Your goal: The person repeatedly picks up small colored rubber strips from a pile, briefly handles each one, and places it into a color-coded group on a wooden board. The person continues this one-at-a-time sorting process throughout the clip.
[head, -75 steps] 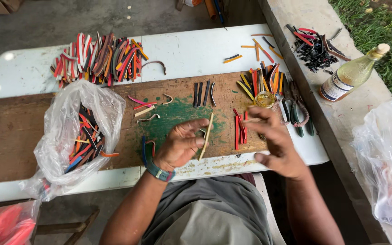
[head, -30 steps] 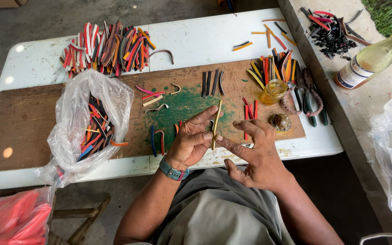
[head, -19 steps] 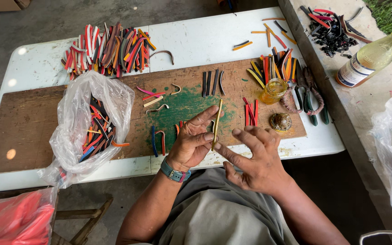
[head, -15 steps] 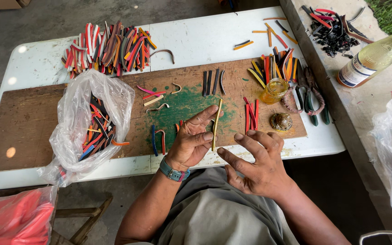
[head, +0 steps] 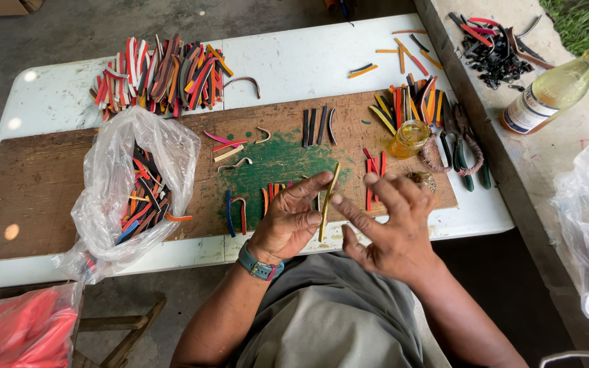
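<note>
My left hand [head: 291, 218] pinches a thin yellow strip [head: 328, 197] between thumb and fingers, holding it upright over the brown wooden board [head: 49, 191]. My right hand [head: 386, 228] hovers just right of the strip with fingers spread, its index fingertip close to the strip; it holds nothing. A teal watch sits on my left wrist. Short orange, red and blue strips [head: 240, 208] lie on the board's green patch under my hands.
A clear plastic bag [head: 124, 191] of coloured strips lies on the board's left. A big pile of strips [head: 158, 71] sits at the back. A small glass jar [head: 409, 138], pliers [head: 461, 146], a bottle [head: 553, 88] and black scraps [head: 495, 51] lie to the right.
My right hand came in from the board's right side to beside the yellow strip and spread its fingers. My left hand kept hold of the strip, raised slightly.
</note>
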